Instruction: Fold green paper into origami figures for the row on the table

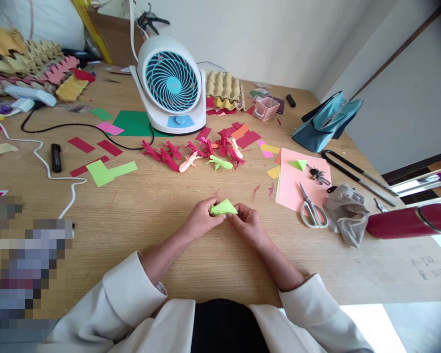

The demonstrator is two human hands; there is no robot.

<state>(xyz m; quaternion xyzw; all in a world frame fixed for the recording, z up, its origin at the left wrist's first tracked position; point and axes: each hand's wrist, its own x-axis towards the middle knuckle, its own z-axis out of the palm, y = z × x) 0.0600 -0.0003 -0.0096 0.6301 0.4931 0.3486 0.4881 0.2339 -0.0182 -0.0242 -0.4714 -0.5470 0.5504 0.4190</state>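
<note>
Between my two hands is a small piece of folded light-green paper (224,207), pointed at its right end. My left hand (203,218) pinches it from the left, thumb along its lower edge. The fingers of my right hand (249,224) close on its right tip. Beyond my hands lies a row of folded paper figures: several red ones (168,158), a light-green one (221,163) and a pale peach one (189,161). Another folded light-green piece (299,164) rests on the pink paper sheets (283,191) to the right.
White-handled scissors (313,214), keys (319,175), crumpled wrap (347,211) and a red bottle (397,221) are at the right. A fan (173,86) stands behind the figures. Light-green paper strips (100,173), a black marker (56,158) and cables lie left. A teal bag (323,122) stands at back right.
</note>
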